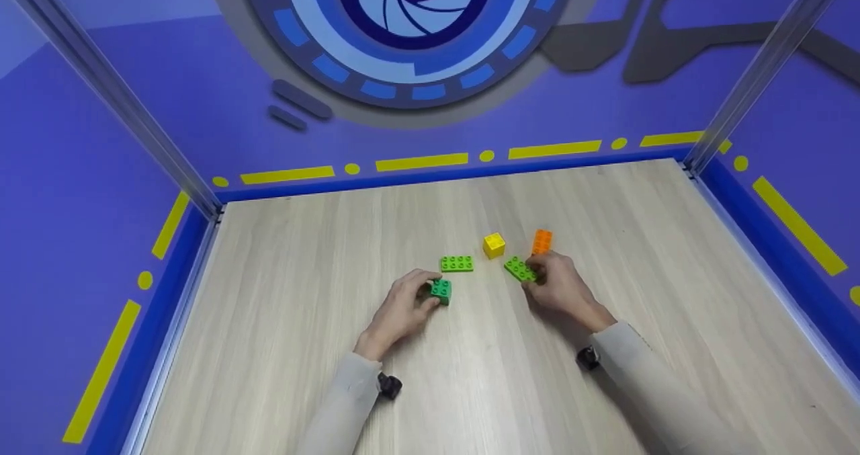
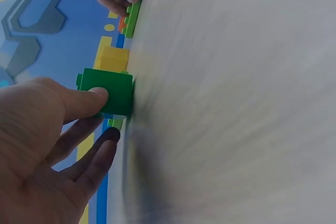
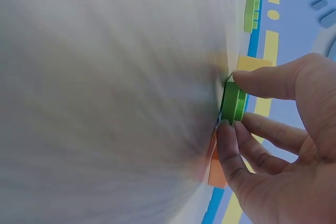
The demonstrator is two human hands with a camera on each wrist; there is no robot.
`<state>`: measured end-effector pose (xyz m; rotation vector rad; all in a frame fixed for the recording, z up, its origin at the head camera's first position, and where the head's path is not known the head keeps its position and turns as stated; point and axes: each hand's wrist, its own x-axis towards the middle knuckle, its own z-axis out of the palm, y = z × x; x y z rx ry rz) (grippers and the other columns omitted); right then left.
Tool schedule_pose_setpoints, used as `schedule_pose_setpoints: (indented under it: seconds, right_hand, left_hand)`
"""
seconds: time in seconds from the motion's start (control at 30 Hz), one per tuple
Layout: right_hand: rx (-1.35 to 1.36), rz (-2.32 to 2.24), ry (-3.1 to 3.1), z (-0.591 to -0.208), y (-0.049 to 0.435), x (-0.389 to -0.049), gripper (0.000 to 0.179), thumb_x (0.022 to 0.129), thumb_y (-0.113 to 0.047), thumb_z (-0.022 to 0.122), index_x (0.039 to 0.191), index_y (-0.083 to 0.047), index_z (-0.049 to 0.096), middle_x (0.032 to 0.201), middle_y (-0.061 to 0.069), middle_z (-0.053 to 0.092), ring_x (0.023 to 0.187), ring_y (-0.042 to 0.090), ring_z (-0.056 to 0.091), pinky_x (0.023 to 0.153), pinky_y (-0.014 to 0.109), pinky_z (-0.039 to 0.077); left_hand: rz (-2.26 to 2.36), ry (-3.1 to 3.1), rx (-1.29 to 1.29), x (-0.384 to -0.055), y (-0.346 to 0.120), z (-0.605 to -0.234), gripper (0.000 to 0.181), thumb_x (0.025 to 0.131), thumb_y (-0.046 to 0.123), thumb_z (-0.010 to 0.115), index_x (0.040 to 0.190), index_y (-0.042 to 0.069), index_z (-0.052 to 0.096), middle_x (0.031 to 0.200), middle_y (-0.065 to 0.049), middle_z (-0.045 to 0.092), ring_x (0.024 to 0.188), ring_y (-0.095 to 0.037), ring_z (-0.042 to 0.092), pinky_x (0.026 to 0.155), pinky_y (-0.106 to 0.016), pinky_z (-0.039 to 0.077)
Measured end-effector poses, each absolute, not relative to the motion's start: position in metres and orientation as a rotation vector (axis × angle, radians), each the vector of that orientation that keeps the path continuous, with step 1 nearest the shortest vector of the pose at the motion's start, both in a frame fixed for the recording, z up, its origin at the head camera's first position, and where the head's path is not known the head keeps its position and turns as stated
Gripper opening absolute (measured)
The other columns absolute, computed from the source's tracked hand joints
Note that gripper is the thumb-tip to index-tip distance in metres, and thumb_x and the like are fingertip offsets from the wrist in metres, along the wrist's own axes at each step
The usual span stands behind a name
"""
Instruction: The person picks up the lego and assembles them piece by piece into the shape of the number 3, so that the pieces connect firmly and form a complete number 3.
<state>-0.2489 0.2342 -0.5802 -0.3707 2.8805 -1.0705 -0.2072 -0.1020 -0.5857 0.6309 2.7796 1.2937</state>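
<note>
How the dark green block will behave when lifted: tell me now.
The dark green block will probably keep its shape, given its straight, hard-looking edges. It is likely light: the left hand just pinches it. Its flat sides make rolling unlikely.

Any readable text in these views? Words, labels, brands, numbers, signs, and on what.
None readable in any view.
Green block, lime brick in hand, other lime brick, yellow block, orange brick: any stud markings too small to read.
Left wrist device, right wrist device: too small and dark to tell.
Wall: yellow dashes and dots plus a round emblem, no letters or digits visible.
</note>
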Motion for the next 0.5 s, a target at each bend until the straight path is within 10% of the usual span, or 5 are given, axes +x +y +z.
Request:
schedule_pose_setpoints:
  seconds: [0.5]
  right_hand:
    - [-0.483, -1.132, 2.781, -0.580, 0.229, -0.243, 0.034, 0.090, 0.004, 0.076, 0.123, 0.004, 0.074, 0.115, 0.017, 0.070, 0.096, 0.025, 0.068, 0.085, 0.043, 0.062]
  left_hand:
    - [1.409, 2.737, 0.535, -0.208, -0.107, -0.572, 0.042, 0.101, 0.008, 0.074, 0.142, 0.007, 0.064, 0.136, -0.008, 0.069, 0.128, -0.025, 0.066, 0.111, -0.043, 0.054]
